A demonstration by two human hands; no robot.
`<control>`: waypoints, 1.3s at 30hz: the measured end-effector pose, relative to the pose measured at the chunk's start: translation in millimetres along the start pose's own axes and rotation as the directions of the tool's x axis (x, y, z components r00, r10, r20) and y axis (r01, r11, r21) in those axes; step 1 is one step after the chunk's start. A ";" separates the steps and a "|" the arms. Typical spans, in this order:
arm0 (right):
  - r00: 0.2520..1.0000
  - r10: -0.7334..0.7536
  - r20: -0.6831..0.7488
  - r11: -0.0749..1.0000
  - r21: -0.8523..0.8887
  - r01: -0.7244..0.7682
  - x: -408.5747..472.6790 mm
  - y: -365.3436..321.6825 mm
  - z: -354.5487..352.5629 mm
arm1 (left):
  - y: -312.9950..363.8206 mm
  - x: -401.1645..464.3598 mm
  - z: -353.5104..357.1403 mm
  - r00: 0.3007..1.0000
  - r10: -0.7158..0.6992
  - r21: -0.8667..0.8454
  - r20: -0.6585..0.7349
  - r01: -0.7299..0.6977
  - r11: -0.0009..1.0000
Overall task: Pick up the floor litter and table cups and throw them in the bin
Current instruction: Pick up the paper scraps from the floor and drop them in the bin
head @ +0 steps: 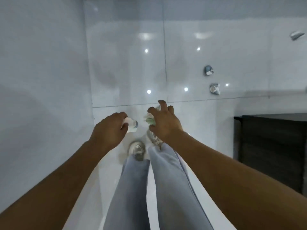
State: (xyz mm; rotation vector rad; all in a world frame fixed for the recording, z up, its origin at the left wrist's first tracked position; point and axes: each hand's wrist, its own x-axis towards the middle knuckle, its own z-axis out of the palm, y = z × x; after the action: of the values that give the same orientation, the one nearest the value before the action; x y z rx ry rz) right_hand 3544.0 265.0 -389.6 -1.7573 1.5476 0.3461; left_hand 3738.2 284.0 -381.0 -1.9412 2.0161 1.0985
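Observation:
Both of my arms reach forward over the glossy white tiled floor (126, 67). My left hand (109, 128) grips a crumpled white and blue paper cup (132, 126). My right hand (163, 123) has its fingers curled round a crushed white and green cup (149, 119), which is mostly hidden behind the hand. On the floor ahead to the right lie two crumpled cups, one blue and white (208, 70) and one greyish (214, 89). A third grey piece of litter (297, 35) lies far right. No bin is in view.
A white wall (41, 72) runs along the left side. A dark wooden cabinet (272, 146) stands at the right. My legs in light jeans (166, 180) and grey sneakers (137, 150) are below my hands.

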 end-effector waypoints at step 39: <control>-0.058 0.991 0.124 -0.136 0.947 -0.291 -935.0 330.8 247.6 | 688.0 -601.7 400.3 0.070 0.534 0.151 0.843 -0.982 -0.110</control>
State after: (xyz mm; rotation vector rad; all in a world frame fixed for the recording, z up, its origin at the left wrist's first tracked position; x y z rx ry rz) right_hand 3086.6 1122.8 -73.4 0.3447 2.6751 -0.6734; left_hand 3056.3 937.3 -58.5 0.4170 2.5410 0.4562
